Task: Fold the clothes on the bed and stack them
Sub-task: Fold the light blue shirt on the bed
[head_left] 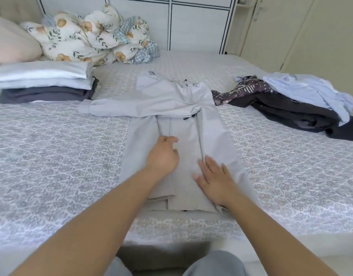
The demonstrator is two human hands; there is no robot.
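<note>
Two hands are down on the grey jacket (177,108) I am watching from the head camera. The jacket lies flat in the middle of the bed (52,156), its body running toward the near edge, both sides folded in over the middle, and one sleeve stretched out to the left. The left hand (164,154) has its fingers curled and pinches a fold of the jacket's cloth near the centre. The right hand (213,180) lies flat, fingers straight and spread, pressing on the right folded panel; it grips nothing.

At the far left of the bed I see a stack of folded clothes (44,82), pale pieces on top of dark grey ones. At the far right sits a loose heap of unfolded clothes (295,102): a light blue shirt, a dark garment and a purple patterned piece, well apart from the jacket. A bundled floral quilt (88,34) and a pillow (10,42) rest at the head of the bed.
</note>
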